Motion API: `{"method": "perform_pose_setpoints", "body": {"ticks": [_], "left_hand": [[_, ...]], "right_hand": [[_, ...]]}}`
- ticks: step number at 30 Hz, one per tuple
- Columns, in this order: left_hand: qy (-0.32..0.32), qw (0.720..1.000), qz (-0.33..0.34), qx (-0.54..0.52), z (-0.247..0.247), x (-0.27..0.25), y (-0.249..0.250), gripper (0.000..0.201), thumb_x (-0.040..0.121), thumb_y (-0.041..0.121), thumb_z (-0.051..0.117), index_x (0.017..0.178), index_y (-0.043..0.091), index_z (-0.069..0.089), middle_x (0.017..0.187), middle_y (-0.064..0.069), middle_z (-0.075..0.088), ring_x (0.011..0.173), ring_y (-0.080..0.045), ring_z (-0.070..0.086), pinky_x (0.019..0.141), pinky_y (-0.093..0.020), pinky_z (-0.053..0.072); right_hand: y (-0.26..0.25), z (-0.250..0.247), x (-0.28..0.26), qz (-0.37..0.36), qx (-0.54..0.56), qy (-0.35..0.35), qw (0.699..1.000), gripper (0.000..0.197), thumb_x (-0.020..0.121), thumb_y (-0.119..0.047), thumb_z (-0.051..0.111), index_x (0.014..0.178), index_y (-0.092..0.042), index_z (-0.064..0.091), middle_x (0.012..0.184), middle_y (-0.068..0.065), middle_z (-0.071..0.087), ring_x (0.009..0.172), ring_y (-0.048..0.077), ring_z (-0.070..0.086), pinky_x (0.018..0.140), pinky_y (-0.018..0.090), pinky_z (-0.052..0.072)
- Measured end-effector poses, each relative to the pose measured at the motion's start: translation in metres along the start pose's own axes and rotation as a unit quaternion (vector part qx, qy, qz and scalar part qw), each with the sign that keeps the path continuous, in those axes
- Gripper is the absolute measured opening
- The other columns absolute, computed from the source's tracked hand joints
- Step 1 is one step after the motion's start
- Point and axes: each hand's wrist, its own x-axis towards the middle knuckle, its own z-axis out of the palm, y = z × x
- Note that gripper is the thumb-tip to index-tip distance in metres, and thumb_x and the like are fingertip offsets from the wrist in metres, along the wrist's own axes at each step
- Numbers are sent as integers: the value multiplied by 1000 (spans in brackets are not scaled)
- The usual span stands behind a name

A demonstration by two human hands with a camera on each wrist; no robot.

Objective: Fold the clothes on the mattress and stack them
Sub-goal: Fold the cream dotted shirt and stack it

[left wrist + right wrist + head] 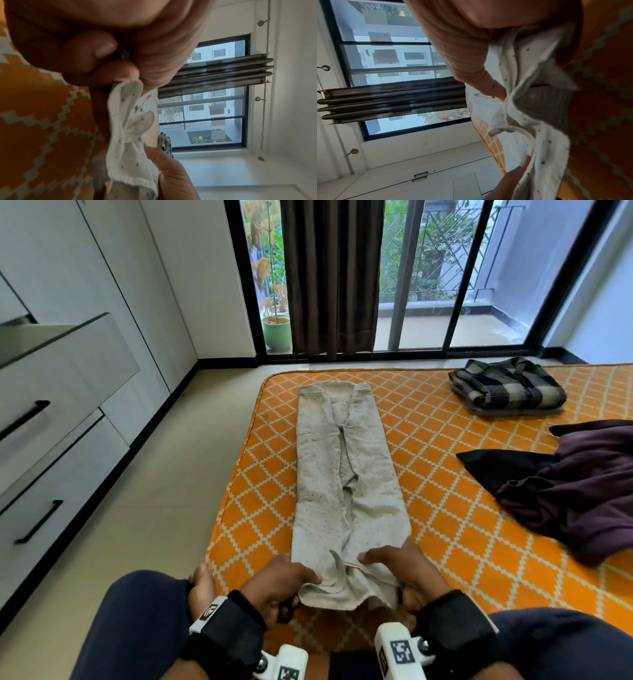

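Head view: beige dotted garment (346, 481), soft knit, folded into long narrow strip, lies lengthwise on orange lattice-print mattress (445, 474) near its left edge. Left hand (277, 583) and right hand (404, 570) each pinch hemmed near end, thumbs on top. Bare mattress either side of strip. Folded plaid garment (507, 385) at far edge; crumpled purple garment (582, 491) well right.

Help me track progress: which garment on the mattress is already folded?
The checked black-and-cream garment near the far edge; the beige dotted one lies full length, the purple one heaped.
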Motion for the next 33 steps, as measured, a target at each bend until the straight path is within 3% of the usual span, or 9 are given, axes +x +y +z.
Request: {"method": "perform_pose_setpoints", "body": {"ticks": [4, 7, 10, 14, 18, 22, 25, 29, 33], "left_hand": [[23, 997, 18, -69, 0, -15, -4, 14, 94, 8, 66, 90, 10, 53, 50, -1, 40, 36, -11, 30, 41, -15, 22], [38, 993, 47, -99, 3, -29, -10, 15, 95, 6, 64, 107, 7, 55, 53, -3, 45, 36, -11, 31, 40, -16, 23], [53, 989, 80, -112, 4, -41, -20, 51, 94, 4, 64, 138, 21, 46, 71, -14, 56, 35, -15, 34, 40, -18, 25], [50, 984, 132, -106, 3, -58, -25, 75, 92, 0, 69, 148, 38, 36, 83, -23, 67, 30, -19, 37, 34, -17, 28], [32, 982, 170, -69, 1, -56, -10, 30, 95, 0, 65, 115, 20, 73, 47, -1, 49, 29, -15, 31, 38, -16, 25], [17, 979, 196, -61, -6, -49, 26, 22, 99, 6, 61, 95, 11, 81, 53, 3, 55, 35, -11, 36, 41, -17, 25], [-17, 966, 249, -64, -19, -35, 72, 18, 100, 18, 64, 111, 14, 77, 65, 3, 64, 43, -12, 47, 39, -20, 34], [-99, 958, 229, -142, -42, 9, 103, 81, 86, 49, 78, 152, 39, 32, 135, -7, 64, 77, -32, 72, 53, -33, 57], [45, 957, 275, -82, -55, 44, 85, 98, 82, 46, 82, 158, 38, 20, 115, -2, 74, 92, -29, 75, 67, -38, 55]], "right_hand": [[-4, -4, -10, -32, 20, 37, 999, 91, 51, 4, 92, 132, -5, 50, 114, 20, 68, 94, 43, 70, 68, 59, 63], [-5, -10, -26, -87, -40, 58, 994, 96, 77, 9, 80, 145, -27, 22, 119, 2, 50, 91, 23, 57, 64, 39, 54], [2, -15, -44, -144, -134, 63, 978, 124, 82, 3, 78, 162, -39, -7, 113, -11, 38, 82, 11, 52, 71, 38, 55], [7, -20, -57, -170, -142, 74, 972, 121, 78, 1, 79, 160, -50, 8, 129, -16, 41, 104, 19, 58, 81, 40, 57], [0, -22, -45, -178, -141, 120, 966, 97, 74, -3, 85, 147, -48, 39, 114, -17, 54, 96, 20, 68, 78, 43, 61], [-28, -17, -26, -192, -123, 129, 965, 51, 60, -21, 90, 106, -35, 75, 104, 5, 76, 81, 29, 76, 70, 56, 63], [-70, -15, 2, -177, -48, 54, 982, 37, 83, -2, 83, 117, -11, 72, 108, 17, 74, 79, 29, 74, 72, 50, 64], [-104, -15, 36, -148, 40, -42, 987, 37, 97, -26, 71, 127, -8, 61, 123, 22, 67, 99, 41, 74, 84, 50, 64], [-90, -33, 64, -168, -62, 71, 981, 47, 93, -46, 72, 129, -20, 61, 118, 6, 67, 94, 29, 72, 75, 47, 61]]}}
